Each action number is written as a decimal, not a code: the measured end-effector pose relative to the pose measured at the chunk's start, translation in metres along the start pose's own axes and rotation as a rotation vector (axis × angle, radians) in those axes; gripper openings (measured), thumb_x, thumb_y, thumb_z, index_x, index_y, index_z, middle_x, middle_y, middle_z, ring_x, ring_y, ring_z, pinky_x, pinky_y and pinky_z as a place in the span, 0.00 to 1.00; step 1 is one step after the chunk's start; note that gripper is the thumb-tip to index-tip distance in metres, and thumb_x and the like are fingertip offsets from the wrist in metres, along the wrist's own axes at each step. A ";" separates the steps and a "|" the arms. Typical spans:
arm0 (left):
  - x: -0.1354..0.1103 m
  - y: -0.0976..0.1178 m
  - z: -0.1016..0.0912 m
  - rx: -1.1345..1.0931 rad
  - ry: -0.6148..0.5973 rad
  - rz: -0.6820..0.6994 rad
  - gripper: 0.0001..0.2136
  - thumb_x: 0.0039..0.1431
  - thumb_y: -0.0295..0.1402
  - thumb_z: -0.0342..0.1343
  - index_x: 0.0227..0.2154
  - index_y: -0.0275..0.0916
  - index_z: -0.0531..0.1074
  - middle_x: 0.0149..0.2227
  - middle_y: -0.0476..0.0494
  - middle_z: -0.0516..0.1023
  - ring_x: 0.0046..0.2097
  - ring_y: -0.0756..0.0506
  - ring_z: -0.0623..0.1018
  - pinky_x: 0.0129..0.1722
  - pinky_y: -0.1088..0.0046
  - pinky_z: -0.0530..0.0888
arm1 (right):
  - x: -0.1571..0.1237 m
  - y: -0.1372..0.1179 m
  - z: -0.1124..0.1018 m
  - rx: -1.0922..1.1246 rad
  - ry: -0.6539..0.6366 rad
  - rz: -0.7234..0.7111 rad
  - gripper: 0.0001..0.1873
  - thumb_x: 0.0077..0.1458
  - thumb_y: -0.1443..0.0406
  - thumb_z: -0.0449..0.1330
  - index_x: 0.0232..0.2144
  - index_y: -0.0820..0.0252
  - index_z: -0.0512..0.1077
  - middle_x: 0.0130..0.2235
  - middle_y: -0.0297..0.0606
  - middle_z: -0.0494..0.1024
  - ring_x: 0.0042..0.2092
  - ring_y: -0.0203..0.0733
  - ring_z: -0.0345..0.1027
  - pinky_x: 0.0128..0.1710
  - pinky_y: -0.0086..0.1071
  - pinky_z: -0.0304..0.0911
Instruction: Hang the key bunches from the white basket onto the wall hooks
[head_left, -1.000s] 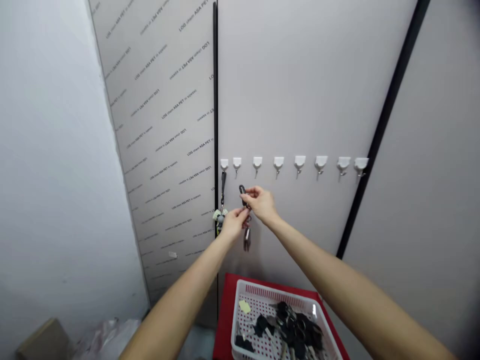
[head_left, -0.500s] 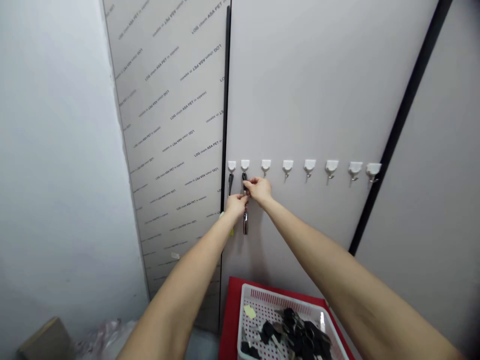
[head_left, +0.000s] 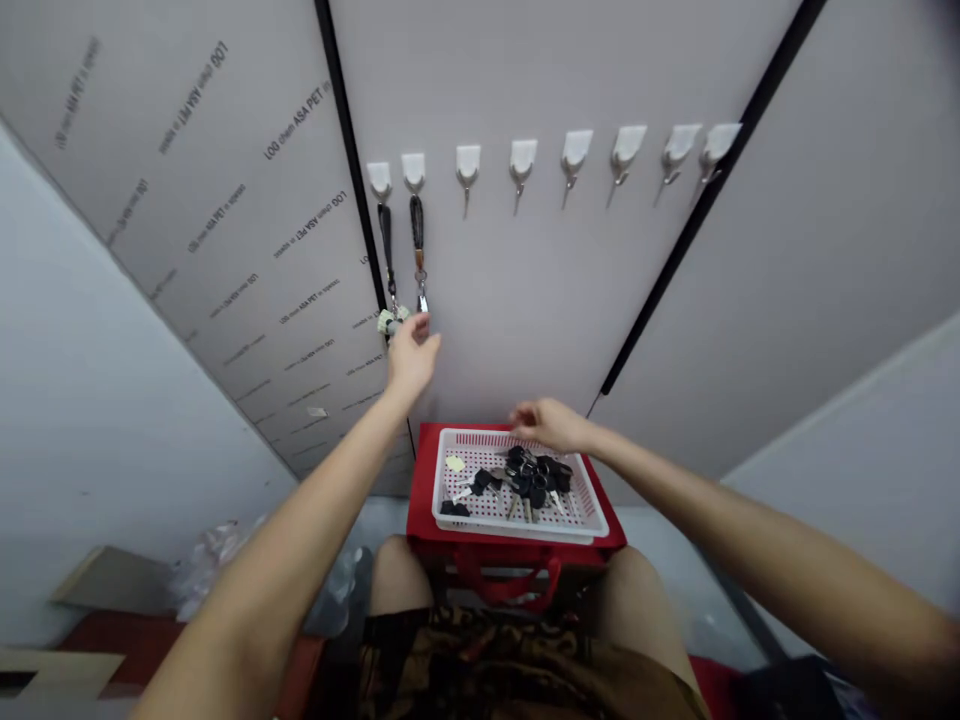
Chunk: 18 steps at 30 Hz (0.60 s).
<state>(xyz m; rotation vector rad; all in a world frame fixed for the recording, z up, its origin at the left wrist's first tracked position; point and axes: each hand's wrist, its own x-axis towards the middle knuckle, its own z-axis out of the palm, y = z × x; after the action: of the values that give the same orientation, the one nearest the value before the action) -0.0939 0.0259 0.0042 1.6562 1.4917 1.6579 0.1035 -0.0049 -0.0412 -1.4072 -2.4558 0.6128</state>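
Note:
From the second hook on the panel hangs a braided dark keychain strap with a metal piece below it. My left hand is at that piece's lower end, thumb apart from the fingers; it hides what is behind it. Beside it, the first hook bears a black strap with a pale green item at its bottom. My right hand is over the back rim of the white basket, fingers loosely bent and slightly blurred, with nothing visible in them. Black-headed keys lie piled in the basket.
Several more white hooks run in a row to the right. The basket stands on a red box with a strap handle, between the person's knees. A yellow slip lies in the basket. Plastic bags are at lower left.
The view has tilted down. Both hands have let go of the braided strap, which now hangs from its hook. My right hand has moved down to the basket; my left hand has lowered slightly.

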 end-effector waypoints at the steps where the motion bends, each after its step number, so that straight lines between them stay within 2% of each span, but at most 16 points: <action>1: -0.014 -0.007 0.004 0.025 -0.054 0.000 0.15 0.40 0.25 0.48 0.36 0.33 0.62 0.37 0.43 0.67 0.37 0.51 0.67 0.39 0.73 0.64 | -0.010 0.013 0.010 -0.045 -0.017 0.021 0.11 0.38 0.62 0.52 0.26 0.63 0.67 0.24 0.36 0.70 0.25 0.33 0.61 0.25 0.25 0.54; 5: -0.075 -0.037 0.026 0.215 -0.445 -0.061 0.14 0.41 0.26 0.48 0.35 0.34 0.64 0.34 0.44 0.68 0.35 0.51 0.68 0.37 0.75 0.64 | -0.034 0.042 0.038 -0.160 -0.041 0.037 0.15 0.37 0.61 0.52 0.30 0.60 0.66 0.30 0.38 0.70 0.31 0.38 0.62 0.29 0.27 0.54; 7: -0.101 -0.050 0.036 0.378 -0.668 -0.053 0.15 0.39 0.28 0.49 0.35 0.34 0.64 0.35 0.43 0.68 0.36 0.49 0.68 0.37 0.73 0.64 | -0.040 0.045 0.044 -0.178 -0.037 0.026 0.14 0.37 0.62 0.52 0.31 0.60 0.66 0.31 0.39 0.70 0.32 0.39 0.61 0.30 0.28 0.54; 9: -0.119 -0.058 0.043 0.551 -0.819 0.011 0.16 0.38 0.30 0.51 0.34 0.35 0.65 0.36 0.42 0.67 0.38 0.46 0.66 0.39 0.71 0.63 | -0.042 0.043 0.046 -0.148 -0.032 0.014 0.12 0.38 0.63 0.51 0.29 0.60 0.66 0.29 0.38 0.70 0.31 0.38 0.61 0.29 0.27 0.53; 12: -0.128 -0.062 0.048 0.704 -0.895 0.078 0.14 0.37 0.31 0.51 0.32 0.37 0.66 0.35 0.42 0.68 0.39 0.45 0.66 0.37 0.70 0.62 | -0.042 0.039 0.041 -0.014 -0.009 -0.003 0.08 0.38 0.65 0.50 0.25 0.60 0.65 0.25 0.35 0.69 0.27 0.34 0.60 0.27 0.26 0.53; 18: -0.114 -0.059 0.046 0.704 -0.997 -0.016 0.11 0.37 0.28 0.50 0.29 0.37 0.66 0.27 0.47 0.70 0.29 0.50 0.68 0.28 0.78 0.63 | -0.037 0.040 0.017 0.377 0.083 0.130 0.08 0.40 0.65 0.46 0.25 0.62 0.61 0.21 0.31 0.65 0.21 0.29 0.56 0.21 0.23 0.53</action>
<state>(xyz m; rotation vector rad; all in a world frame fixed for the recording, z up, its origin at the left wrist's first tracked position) -0.0496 -0.0277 -0.1132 2.2596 1.5236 0.0852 0.1456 -0.0229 -0.0747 -1.4082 -2.0585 0.9655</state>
